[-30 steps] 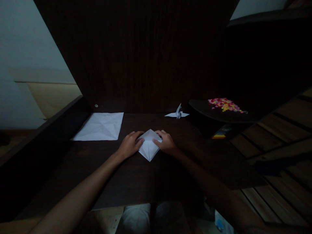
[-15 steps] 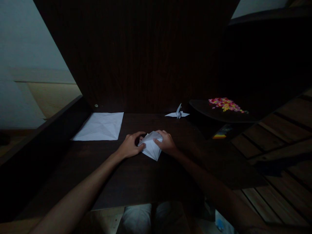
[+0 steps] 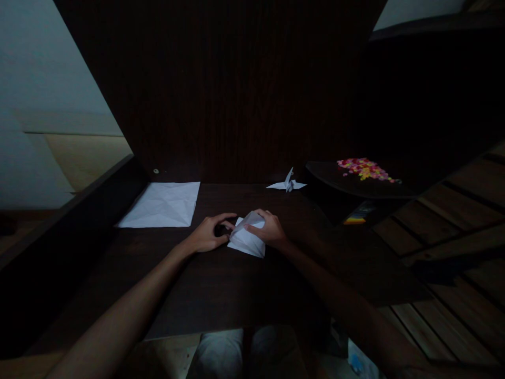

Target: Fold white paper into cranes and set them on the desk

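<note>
A folded white sheet of paper (image 3: 248,243) lies on the dark wooden table in front of me, with one flap raised and tilted. My right hand (image 3: 268,229) grips its right side, thumb on the near face and fingers behind. At the left edge of this paper is my left hand (image 3: 211,232), its thumb and index finger apart in a curve. Its fingertips are close to the edge; whether they touch is hard to see. Farther back stands a white origami crane (image 3: 289,185).
A creased white sheet (image 3: 165,205) lies flat at the back left. Small pink, red and yellow pieces (image 3: 366,169) sit in a pile on a dark rounded shelf (image 3: 327,173) at right. A raised side board (image 3: 79,221) borders the table on the left.
The folded paper has turned a little and its lower edge now looks broader. My left thumb has drawn back leftward off the paper. My right hand keeps its grip.
</note>
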